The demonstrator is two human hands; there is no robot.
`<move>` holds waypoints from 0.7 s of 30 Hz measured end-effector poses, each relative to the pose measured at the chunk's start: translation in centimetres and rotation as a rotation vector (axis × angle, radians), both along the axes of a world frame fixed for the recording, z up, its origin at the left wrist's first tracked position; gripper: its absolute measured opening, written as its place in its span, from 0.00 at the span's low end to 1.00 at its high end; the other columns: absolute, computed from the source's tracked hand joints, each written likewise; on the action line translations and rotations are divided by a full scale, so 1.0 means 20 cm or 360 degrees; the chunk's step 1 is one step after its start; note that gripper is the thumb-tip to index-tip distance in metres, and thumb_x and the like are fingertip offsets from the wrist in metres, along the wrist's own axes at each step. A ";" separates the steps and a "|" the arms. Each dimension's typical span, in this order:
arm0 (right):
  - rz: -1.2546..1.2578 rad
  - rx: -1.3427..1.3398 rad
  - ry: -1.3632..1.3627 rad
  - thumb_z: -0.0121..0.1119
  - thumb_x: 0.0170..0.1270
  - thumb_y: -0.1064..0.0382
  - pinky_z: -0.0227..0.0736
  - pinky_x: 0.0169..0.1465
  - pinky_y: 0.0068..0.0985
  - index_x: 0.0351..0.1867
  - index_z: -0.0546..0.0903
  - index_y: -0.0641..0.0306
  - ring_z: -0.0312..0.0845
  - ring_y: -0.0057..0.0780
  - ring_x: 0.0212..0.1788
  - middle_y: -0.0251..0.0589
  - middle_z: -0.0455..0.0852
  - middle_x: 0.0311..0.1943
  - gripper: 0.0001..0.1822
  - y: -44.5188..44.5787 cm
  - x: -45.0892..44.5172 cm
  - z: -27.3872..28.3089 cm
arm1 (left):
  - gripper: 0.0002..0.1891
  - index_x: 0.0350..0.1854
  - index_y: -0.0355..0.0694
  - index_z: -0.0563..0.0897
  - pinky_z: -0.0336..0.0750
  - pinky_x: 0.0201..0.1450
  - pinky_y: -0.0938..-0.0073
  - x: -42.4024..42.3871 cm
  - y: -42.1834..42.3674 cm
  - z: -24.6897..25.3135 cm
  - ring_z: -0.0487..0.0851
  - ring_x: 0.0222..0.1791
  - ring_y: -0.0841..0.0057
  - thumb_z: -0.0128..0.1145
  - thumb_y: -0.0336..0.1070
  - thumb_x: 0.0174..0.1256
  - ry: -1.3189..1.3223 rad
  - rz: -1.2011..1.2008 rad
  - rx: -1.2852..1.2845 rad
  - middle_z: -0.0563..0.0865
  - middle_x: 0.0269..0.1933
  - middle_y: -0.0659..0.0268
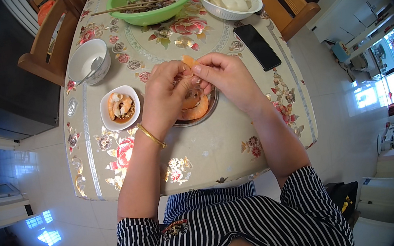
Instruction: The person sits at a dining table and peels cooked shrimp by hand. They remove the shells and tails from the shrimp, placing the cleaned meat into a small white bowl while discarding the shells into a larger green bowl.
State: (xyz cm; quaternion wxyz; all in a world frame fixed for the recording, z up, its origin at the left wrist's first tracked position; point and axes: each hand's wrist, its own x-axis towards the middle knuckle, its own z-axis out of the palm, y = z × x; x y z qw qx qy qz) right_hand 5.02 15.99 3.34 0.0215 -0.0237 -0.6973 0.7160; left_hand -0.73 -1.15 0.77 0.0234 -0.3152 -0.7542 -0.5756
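Between the fingertips of my left hand (169, 83) and my right hand (222, 76) is an orange cooked shrimp (188, 61), pinched from both sides and partly covered by my fingers. Directly beneath my hands, a round metal plate (197, 122) holds more shrimp (199, 109). My hands hide the far part of that plate. To the left stands a small white square dish (107, 125) of brown sauce with chopped bits. Peeled shrimp (120, 105) lie in the sauce. A gold bangle circles my left wrist.
A white bowl (77, 66) with a metal spoon (96, 64) sits at the left. Farther back are a green basin (153, 16) of dark food pieces with chopsticks (122, 8) across it, and a white colander (227, 13) of pale buns. A black phone (257, 47) lies at the right.
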 end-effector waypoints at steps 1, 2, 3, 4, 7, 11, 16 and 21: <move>-0.0016 -0.0017 -0.0012 0.62 0.75 0.61 0.79 0.37 0.16 0.48 0.83 0.70 0.80 0.16 0.31 0.36 0.88 0.34 0.12 0.00 0.00 0.00 | 0.10 0.41 0.36 0.82 0.76 0.47 0.67 0.00 0.00 0.00 0.80 0.42 0.65 0.70 0.31 0.63 0.0114 0.0004 -0.0046 0.83 0.38 0.62; -0.0028 -0.0054 -0.0024 0.62 0.75 0.60 0.79 0.36 0.16 0.47 0.83 0.70 0.81 0.16 0.31 0.36 0.88 0.34 0.12 0.00 -0.01 -0.01 | 0.10 0.42 0.36 0.82 0.76 0.47 0.69 -0.01 0.00 0.00 0.80 0.41 0.67 0.69 0.30 0.64 0.0229 0.0009 -0.0091 0.83 0.39 0.62; -0.0041 -0.0089 -0.0036 0.62 0.75 0.60 0.79 0.35 0.16 0.47 0.83 0.70 0.81 0.16 0.30 0.36 0.87 0.33 0.13 0.01 -0.01 -0.03 | 0.09 0.43 0.36 0.82 0.76 0.47 0.71 -0.01 0.00 -0.01 0.80 0.41 0.69 0.69 0.29 0.64 0.0343 0.0012 -0.0135 0.82 0.40 0.63; -0.0054 -0.0124 -0.0047 0.62 0.75 0.60 0.79 0.34 0.16 0.47 0.83 0.70 0.81 0.17 0.30 0.36 0.87 0.33 0.13 0.01 -0.02 -0.04 | 0.10 0.43 0.36 0.81 0.76 0.47 0.69 -0.01 0.00 0.00 0.80 0.42 0.66 0.68 0.29 0.64 0.0415 0.0000 -0.0153 0.82 0.40 0.62; -0.0128 -0.0196 -0.0109 0.62 0.75 0.60 0.79 0.32 0.16 0.44 0.83 0.70 0.81 0.17 0.28 0.36 0.86 0.31 0.12 0.01 -0.02 -0.04 | 0.10 0.44 0.37 0.80 0.75 0.49 0.64 -0.01 0.00 0.02 0.79 0.43 0.60 0.68 0.28 0.63 0.0590 -0.0024 -0.0190 0.82 0.40 0.59; -0.0190 -0.0254 -0.0145 0.63 0.74 0.59 0.78 0.30 0.17 0.41 0.83 0.70 0.80 0.18 0.27 0.36 0.85 0.29 0.12 0.00 -0.03 -0.03 | 0.11 0.42 0.38 0.77 0.73 0.48 0.58 -0.03 0.01 0.00 0.78 0.43 0.55 0.66 0.26 0.61 0.0762 0.0001 -0.0211 0.80 0.39 0.58; -0.0243 -0.0334 -0.0172 0.63 0.74 0.59 0.77 0.29 0.17 0.40 0.83 0.69 0.80 0.17 0.26 0.35 0.83 0.28 0.12 0.02 -0.04 -0.07 | 0.12 0.43 0.38 0.75 0.72 0.48 0.57 -0.02 0.01 0.00 0.77 0.43 0.54 0.63 0.23 0.60 0.0809 -0.0011 -0.0260 0.78 0.39 0.57; -0.0297 -0.0444 -0.0269 0.62 0.75 0.59 0.75 0.28 0.16 0.40 0.82 0.68 0.79 0.17 0.26 0.34 0.83 0.28 0.12 0.03 -0.05 -0.07 | 0.13 0.44 0.37 0.75 0.72 0.48 0.60 -0.02 0.00 0.02 0.77 0.43 0.55 0.64 0.21 0.60 0.0780 -0.0020 -0.0210 0.78 0.40 0.56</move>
